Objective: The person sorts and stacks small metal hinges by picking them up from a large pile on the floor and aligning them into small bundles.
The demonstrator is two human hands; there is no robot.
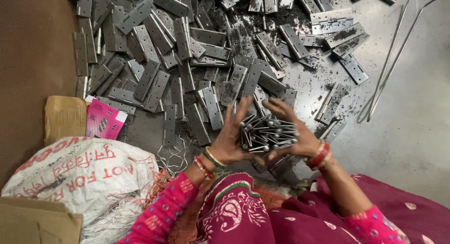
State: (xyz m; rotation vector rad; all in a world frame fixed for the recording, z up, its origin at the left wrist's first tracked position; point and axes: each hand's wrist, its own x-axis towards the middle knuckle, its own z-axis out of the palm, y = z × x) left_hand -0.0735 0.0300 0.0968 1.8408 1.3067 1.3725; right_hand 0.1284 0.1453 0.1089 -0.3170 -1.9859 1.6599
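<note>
Pink carton (pixel 103 118) left of pin-holding hands (pixel 267 131).

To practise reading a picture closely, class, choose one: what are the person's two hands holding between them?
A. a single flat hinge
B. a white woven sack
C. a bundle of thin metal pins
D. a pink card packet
C: the left hand and right hand cup a bundle of thin metal pins, while the grey hinges lie heaped on the floor beyond.

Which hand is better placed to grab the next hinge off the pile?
Left hand, probably: the hinge pile spreads up and left of it. Right hand is no farther, but both cradle the bundle of pins.
</note>
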